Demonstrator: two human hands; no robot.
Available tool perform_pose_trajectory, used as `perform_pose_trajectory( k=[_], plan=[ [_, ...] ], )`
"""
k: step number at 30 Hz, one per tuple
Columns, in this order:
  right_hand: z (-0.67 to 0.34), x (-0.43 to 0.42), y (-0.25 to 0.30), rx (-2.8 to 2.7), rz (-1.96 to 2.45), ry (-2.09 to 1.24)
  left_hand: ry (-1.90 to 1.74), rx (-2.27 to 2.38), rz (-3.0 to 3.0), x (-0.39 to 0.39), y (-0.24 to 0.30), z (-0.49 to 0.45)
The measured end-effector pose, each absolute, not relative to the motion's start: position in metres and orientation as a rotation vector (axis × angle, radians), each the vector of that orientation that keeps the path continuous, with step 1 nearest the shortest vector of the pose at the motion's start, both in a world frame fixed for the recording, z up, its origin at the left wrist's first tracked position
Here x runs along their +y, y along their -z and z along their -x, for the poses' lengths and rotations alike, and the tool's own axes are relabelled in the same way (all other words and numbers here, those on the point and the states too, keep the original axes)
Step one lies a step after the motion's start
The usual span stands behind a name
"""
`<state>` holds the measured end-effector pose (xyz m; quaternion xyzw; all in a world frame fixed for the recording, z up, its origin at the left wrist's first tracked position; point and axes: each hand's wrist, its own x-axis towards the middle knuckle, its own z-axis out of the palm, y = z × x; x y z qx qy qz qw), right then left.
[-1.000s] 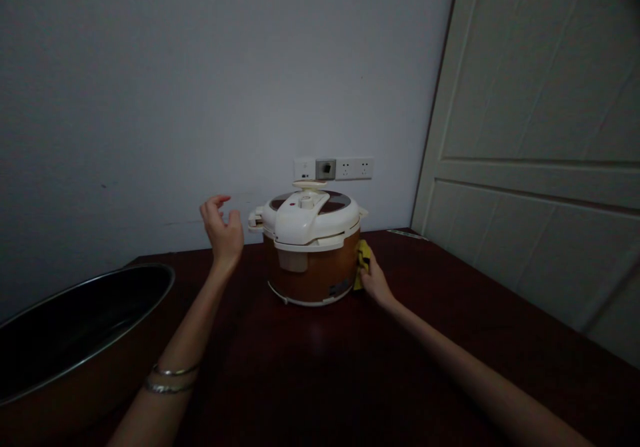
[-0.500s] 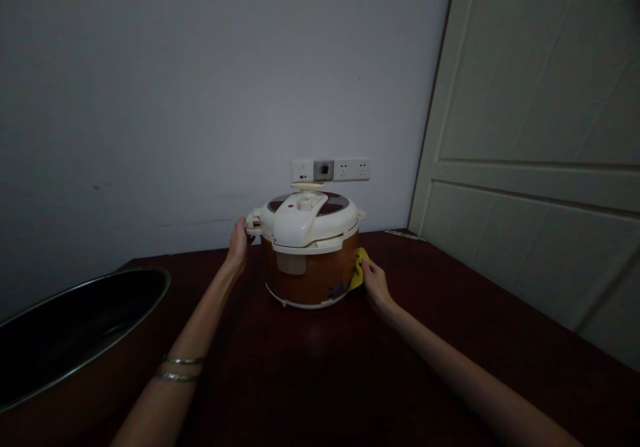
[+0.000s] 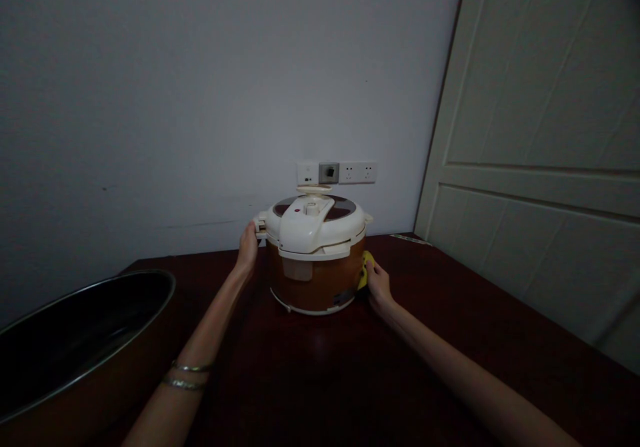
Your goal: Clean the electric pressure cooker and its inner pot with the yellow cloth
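– Left hand (image 3: 247,248) has swung from mid-air to the handle (image 3: 262,219)!
– Gripping it? Can't tell, fingers partly hidden. Right hand (image 3: 379,286) pinches a cloth (image 3: 368,258) against the cooker (image 3: 320,284), towards the table's (image 3: 320,380) back.
– One hard shove there, with a loose left grip, and it could twist or skid toward the wall (image 3: 210,100).

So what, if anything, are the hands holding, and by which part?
The right hand holds a yellow cloth by its right side, against the cooker. The left hand is at the side handle, grip unclear.
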<state>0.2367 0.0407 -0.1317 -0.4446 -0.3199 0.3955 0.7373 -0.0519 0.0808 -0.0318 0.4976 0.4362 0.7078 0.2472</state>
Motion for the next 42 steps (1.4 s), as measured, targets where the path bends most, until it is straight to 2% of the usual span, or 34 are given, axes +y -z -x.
perform_pose_trajectory(
  k=[3,9,19,21,23,27,30,35,42],
  plan=[
    [-0.235,0.035,0.13,-0.683,0.951,-0.924,-1.922,1.184,-1.319,0.079,0.033,0.051],
    [-0.241,0.039,0.082,-0.765,0.736,-0.825,-1.89,1.193,-1.345,0.077,0.031,0.051],
    [-0.247,0.012,0.164,-0.729,0.949,-0.993,-1.871,1.182,-1.325,0.075,0.03,0.049],
    [-0.248,0.0,0.16,-0.883,0.973,-0.861,-1.879,1.188,-1.318,0.073,0.029,0.047],
    [-0.249,-0.008,0.151,-1.143,0.941,-0.59,-1.885,1.199,-1.327,0.072,0.028,0.046],
    [-0.258,-0.01,0.129,-1.697,0.618,0.06,-1.901,1.207,-1.335,0.07,0.027,0.045],
    [-0.262,-0.009,0.112,-2.039,0.436,0.349,-1.904,1.198,-1.343,0.07,0.027,0.045],
    [-0.234,-0.021,0.09,-2.452,0.343,0.602,-1.896,1.207,-1.338,0.073,0.029,0.048],
    [-0.221,-0.027,0.104,-2.45,0.301,0.704,-1.88,1.195,-1.387,0.074,0.031,0.049]
  ],
)
